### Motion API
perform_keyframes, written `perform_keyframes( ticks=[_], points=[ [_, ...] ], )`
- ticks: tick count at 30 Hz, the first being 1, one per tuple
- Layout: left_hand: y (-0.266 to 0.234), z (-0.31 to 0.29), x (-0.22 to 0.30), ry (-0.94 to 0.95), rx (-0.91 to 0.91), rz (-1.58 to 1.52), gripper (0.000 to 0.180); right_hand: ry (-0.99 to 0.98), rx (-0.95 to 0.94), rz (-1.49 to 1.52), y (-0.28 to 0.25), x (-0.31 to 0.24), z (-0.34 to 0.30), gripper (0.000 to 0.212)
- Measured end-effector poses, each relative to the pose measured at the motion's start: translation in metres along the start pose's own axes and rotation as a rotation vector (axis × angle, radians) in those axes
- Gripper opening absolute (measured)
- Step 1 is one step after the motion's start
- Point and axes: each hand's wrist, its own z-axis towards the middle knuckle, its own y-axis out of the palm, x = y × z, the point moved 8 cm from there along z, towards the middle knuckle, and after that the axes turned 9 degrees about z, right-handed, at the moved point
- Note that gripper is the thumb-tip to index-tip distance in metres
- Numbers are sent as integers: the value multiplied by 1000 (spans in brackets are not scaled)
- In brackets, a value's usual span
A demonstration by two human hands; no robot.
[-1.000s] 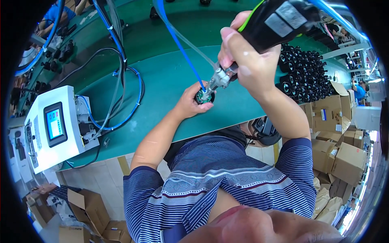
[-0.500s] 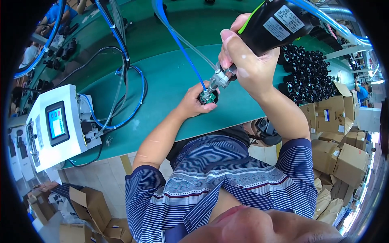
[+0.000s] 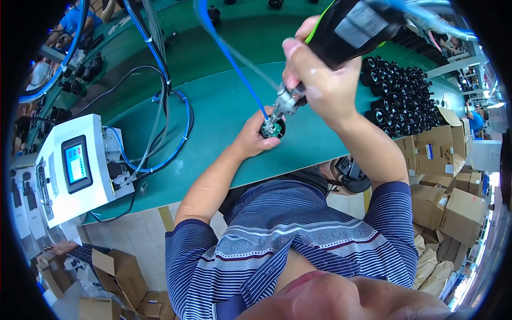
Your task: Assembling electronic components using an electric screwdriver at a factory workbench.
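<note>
Right hand (image 3: 320,85) presses a black screwdriver (image 3: 341,26) into a round part (image 3: 272,129).

The right hand (image 3: 325,88) presses a black power screwdriver (image 3: 349,26) onto a small round part (image 3: 272,129) cupped by the left hand (image 3: 255,140).

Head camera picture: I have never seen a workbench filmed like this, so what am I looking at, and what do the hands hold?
The camera sits on a person's head and looks down, so its fisheye lens bends straight edges. Their striped shirt fills the bottom. The right hand grips a black powered screwdriver, its metal tip pressed down into a small round black part that the left hand steadies on the green bench mat. A blue hose runs to the tool. To the left stands a white control box with a screen; to the right lie many similar black parts and cardboard boxes.
</note>
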Motion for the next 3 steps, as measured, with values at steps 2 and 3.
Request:
perform_keyframes(
  ticks=[2,3],
  points=[
    [-5,-2,-4,-7,37,106,72,87,86,10,-9,-13,11,12],
    [-7,-3,-5,-11,57,159,75,166,150,14,-20,-18,15,10]
  ],
)
